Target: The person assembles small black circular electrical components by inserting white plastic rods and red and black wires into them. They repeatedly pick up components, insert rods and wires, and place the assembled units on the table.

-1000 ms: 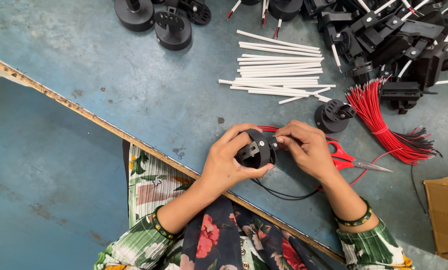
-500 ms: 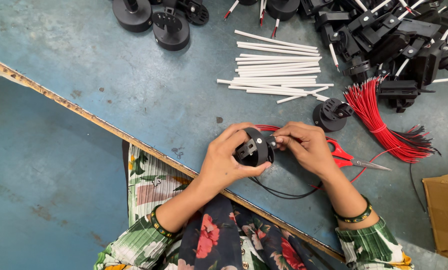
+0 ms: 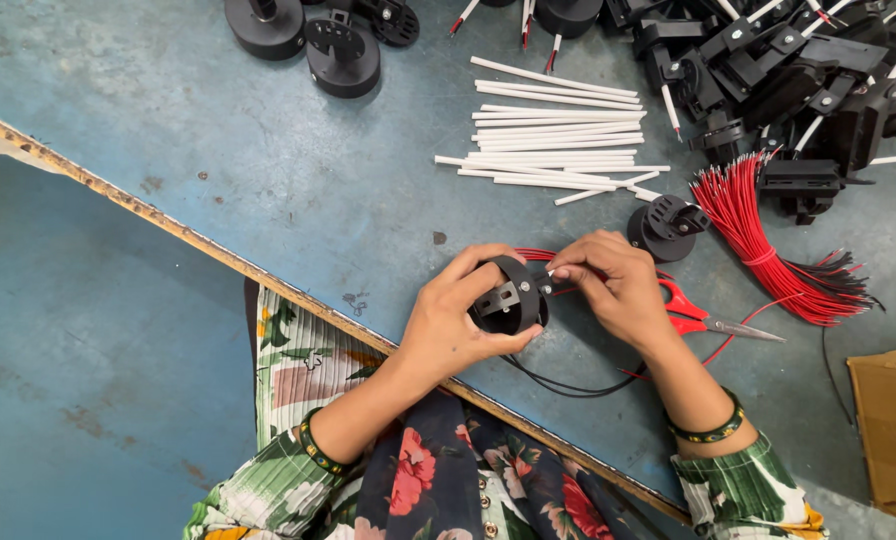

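Note:
My left hand grips a round black plastic housing with a metal bracket inside, held just above the blue table near its front edge. My right hand pinches a thin wire end at the housing's right side. A red wire and a black wire trail from the housing. Red-handled scissors lie partly under my right hand.
A bundle of red wires lies at the right. White sleeves lie in a pile behind my hands. Black parts are heaped at the back right, another black housing near my right hand, round ones at the back left. A cardboard box sits at the right edge.
My right-hand fingers have shifted slightly at the housing's side, working the wire end. The left hand keeps its grip and the housing stays in place.

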`<state>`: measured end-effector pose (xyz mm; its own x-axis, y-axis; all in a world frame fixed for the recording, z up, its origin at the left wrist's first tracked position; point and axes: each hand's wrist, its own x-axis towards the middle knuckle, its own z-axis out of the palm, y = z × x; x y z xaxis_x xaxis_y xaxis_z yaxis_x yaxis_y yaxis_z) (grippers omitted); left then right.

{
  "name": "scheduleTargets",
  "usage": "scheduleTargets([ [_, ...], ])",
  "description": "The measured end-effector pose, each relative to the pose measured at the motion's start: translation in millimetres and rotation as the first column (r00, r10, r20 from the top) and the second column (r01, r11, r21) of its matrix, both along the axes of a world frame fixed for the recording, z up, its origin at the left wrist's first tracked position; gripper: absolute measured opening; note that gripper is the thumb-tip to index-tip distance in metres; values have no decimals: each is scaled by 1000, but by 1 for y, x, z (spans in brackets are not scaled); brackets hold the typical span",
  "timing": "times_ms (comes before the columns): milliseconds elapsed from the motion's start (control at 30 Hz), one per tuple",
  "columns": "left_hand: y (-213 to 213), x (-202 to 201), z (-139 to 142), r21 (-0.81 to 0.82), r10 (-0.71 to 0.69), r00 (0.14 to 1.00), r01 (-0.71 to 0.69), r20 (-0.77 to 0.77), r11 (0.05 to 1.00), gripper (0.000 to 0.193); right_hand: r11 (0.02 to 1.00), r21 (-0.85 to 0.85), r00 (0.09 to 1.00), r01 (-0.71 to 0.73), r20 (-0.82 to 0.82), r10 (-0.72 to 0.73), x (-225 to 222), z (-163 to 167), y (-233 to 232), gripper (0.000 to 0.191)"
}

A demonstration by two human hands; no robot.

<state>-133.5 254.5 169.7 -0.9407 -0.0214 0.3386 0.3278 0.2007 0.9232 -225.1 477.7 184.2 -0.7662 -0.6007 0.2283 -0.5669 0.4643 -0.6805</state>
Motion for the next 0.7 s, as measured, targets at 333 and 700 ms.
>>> scheduleTargets([
  [333, 2, 1, 1, 49, 23, 1000, -24, 14, 999, 44, 997, -40, 983, 61, 176, -53, 2, -10, 0, 7],
  [700, 7, 2, -4, -24, 102, 994, -101, 26, 995, 53, 999, -1, 991, 43, 127, -42, 6, -9, -3, 9],
])
